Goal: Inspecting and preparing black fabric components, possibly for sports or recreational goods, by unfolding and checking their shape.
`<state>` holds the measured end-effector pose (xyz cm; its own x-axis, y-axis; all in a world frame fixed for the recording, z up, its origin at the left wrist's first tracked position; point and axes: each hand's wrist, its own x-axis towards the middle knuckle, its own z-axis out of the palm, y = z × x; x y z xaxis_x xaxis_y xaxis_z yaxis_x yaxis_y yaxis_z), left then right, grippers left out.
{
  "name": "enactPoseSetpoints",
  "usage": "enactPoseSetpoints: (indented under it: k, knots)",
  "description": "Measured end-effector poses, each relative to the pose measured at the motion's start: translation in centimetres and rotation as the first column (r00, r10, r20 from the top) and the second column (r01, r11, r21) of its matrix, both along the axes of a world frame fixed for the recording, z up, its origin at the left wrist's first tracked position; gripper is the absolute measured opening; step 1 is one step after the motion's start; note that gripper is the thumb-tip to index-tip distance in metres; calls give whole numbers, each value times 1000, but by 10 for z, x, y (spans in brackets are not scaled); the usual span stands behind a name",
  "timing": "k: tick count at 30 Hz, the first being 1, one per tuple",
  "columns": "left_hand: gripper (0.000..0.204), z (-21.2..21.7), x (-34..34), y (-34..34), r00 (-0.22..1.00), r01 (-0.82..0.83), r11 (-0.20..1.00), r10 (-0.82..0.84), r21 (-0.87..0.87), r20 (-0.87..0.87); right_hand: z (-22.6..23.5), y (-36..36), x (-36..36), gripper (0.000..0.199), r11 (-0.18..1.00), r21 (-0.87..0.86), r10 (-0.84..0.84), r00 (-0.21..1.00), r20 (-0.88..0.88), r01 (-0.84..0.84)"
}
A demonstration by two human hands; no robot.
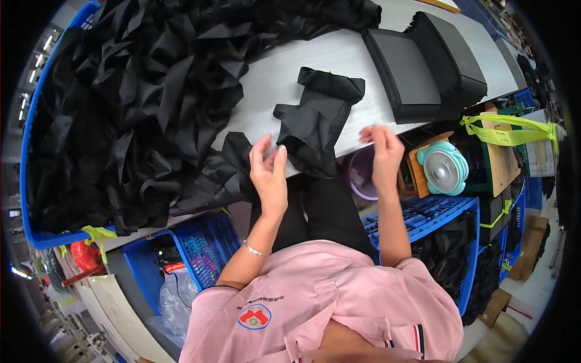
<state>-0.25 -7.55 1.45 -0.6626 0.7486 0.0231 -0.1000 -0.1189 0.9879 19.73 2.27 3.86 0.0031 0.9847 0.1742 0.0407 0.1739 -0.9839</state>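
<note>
A black fabric piece [315,118] with a folded upper end lies on the pale tabletop, its lower end hanging over the near edge toward my lap. Just left of that lower end, my left hand [269,178] is raised with thumb and fingers apart, holding nothing I can see. My right hand [386,157] hovers to the right of the piece, off the cloth. Its fingers are loosely bent and apart, with nothing visible in them. More black fabric [224,172] spills over the edge beside my left hand.
A big heap of black fabric [145,103] fills a blue crate [27,181] at the left. Stacked dark grey panels [408,66] stand at the back right. Below the table's right side are a purple bin [362,175], a small teal fan [445,168] and a blue basket [448,218].
</note>
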Motion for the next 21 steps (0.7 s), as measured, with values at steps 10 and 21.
enactPoseSetpoints:
  k: [10,21]
  knots:
    - [43,-2,-3,44,535,352,919,-354,178,767,-13,2,-22,14,769,-414,275,837,-474,-487]
    - [44,-13,-10,59,303,432,787,-588,441,750,-13,4,-1,24,660,-285,387,640,-664,-695]
